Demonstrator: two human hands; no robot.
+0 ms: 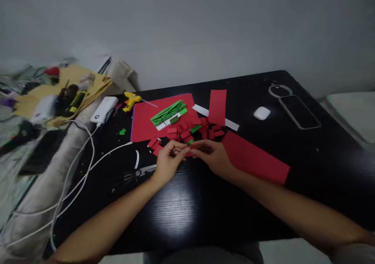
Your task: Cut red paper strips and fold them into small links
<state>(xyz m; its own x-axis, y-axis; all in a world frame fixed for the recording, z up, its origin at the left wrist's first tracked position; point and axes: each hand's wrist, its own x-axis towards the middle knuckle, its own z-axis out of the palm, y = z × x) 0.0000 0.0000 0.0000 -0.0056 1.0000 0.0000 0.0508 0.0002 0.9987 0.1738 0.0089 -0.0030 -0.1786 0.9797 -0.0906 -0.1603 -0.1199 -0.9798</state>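
Observation:
Between the fingertips of both hands is a small red paper piece (190, 150), largely covered by the fingers. My left hand (170, 158) pinches it from the left, and my right hand (213, 154) pinches its other side. Just beyond the fingers lies a heap of small folded red paper pieces (182, 128), with a few green bits among them. A bundle of folded green paper strips (168, 113) rests on a red sheet (143, 119) behind the heap. Scissors (140, 173) lie left of my left hand.
A red rectangle of paper (217, 107) overlaps a white strip (232, 124). A larger red sheet (254, 156) lies under my right forearm. The yellow glue gun (131, 101), white power bank (104, 109) and cable (93, 147) are leftward. A white case (261, 113) and phone (300, 111) lie rightward.

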